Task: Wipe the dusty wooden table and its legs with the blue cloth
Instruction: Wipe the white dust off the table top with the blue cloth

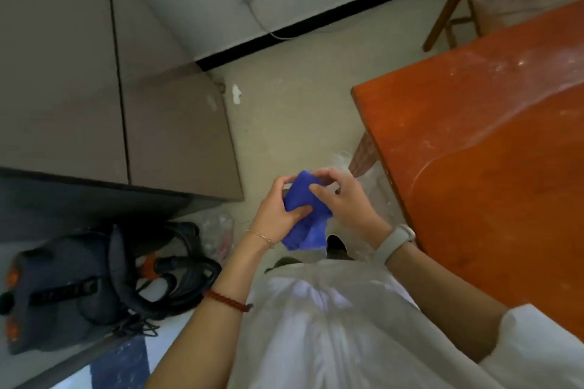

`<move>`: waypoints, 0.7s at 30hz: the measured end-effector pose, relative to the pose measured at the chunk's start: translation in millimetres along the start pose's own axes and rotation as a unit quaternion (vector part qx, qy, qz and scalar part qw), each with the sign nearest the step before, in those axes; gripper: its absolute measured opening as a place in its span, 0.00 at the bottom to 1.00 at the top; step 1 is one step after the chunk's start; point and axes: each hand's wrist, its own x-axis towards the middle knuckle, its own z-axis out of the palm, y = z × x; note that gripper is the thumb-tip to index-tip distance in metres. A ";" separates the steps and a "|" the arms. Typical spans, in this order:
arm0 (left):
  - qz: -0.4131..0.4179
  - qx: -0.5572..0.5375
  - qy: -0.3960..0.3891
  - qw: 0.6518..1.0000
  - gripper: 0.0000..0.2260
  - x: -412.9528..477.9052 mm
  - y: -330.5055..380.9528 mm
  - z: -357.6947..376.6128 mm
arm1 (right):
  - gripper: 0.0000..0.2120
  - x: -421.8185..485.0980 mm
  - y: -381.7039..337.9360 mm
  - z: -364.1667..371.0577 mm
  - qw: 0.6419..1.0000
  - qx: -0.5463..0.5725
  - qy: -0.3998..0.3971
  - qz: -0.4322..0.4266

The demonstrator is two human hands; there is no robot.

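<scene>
Fingers [297, 210] of left hand [278, 215] and right hand [343, 196] curl closed around the bunched, fuzzy blue cloth [308, 218], held above the floor. Orange-brown wooden table [493, 148], flat top streaked with pale dust, stands just right of the hands.

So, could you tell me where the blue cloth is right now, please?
In the head view, the blue cloth is bunched between the left hand and right hand, in front of the person, left of the wooden table.
</scene>
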 end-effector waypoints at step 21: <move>0.240 0.297 -0.476 0.793 0.25 280.8 198.2 -3.6 | 0.18 178.7 -55.7 -31.1 0.660 0.487 0.557 0.134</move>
